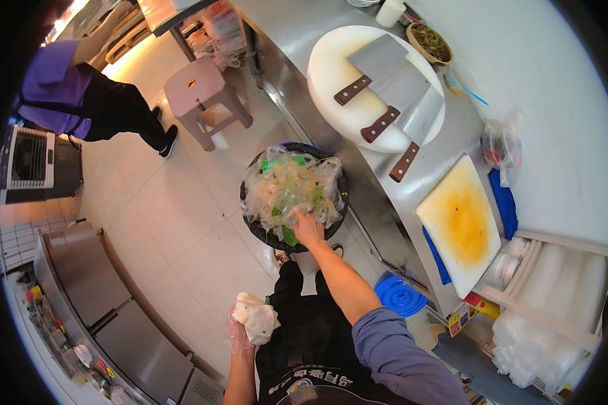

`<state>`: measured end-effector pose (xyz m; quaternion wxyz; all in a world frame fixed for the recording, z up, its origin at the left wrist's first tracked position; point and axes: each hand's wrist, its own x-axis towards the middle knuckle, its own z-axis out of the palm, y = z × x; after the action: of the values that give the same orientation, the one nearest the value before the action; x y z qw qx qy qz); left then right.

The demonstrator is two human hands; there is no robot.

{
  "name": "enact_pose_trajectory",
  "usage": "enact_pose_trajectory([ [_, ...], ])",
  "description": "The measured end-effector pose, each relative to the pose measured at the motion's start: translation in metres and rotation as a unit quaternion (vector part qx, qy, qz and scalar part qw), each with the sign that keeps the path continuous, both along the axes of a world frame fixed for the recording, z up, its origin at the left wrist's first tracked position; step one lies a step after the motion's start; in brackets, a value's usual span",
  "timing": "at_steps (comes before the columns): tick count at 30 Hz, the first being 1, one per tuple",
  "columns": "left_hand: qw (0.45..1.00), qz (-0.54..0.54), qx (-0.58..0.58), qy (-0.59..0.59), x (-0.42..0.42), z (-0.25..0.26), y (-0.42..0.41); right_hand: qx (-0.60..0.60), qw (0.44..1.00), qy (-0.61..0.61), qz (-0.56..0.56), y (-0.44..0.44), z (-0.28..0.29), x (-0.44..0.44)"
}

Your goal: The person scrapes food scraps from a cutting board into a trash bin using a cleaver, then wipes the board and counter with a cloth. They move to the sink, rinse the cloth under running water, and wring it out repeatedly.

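Observation:
My left hand (239, 329), in a thin clear plastic glove, grips a bunched off-white cloth (256, 319) beside my black apron. My right hand (309, 229) reaches down into a round trash bin (253, 230) lined with a black bag. Its fingers touch the heaped waste, and the fingertips are partly lost in it, so I cannot tell whether they hold anything. Crumpled clear plastic bags (289, 185) fill the bin to its rim, with green leaf scraps (289, 235) among them. The bin stands on the tiled floor just ahead of my feet.
A steel counter (385, 174) runs along the right, bearing three cleavers (400, 76) on a round white chopping block (329, 50) and a stained cutting board (456, 217). A plastic stool (197, 81) and a co-worker (81, 96) are ahead left. A blue lid (400, 294) lies low right.

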<state>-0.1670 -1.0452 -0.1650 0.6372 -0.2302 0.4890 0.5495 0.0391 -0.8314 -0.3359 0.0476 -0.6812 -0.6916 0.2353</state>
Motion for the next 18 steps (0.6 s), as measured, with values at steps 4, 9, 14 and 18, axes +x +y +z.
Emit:
enact_pose_trajectory([
  [4, 0.996, -0.04, 0.076, -0.005, 0.007, 0.005, 0.036, -0.203, 0.978, 0.042, 0.008, -0.019, 0.032, 0.02],
  [9, 0.955, -0.192, 0.221, 0.052, 0.07, 0.016, 0.101, -0.189, 0.874, 0.438, -0.093, -0.081, 0.178, 0.069],
  [14, 0.891, -0.337, 0.283, 0.117, 0.204, 0.067, 0.144, 0.006, 0.815, 0.553, -0.172, -0.13, 0.245, 0.139],
  [18, 0.859, -0.402, 0.312, 0.053, 0.289, 0.074, 0.133, 0.095, 0.77, 0.561, -0.288, -0.149, 0.262, 0.195],
])
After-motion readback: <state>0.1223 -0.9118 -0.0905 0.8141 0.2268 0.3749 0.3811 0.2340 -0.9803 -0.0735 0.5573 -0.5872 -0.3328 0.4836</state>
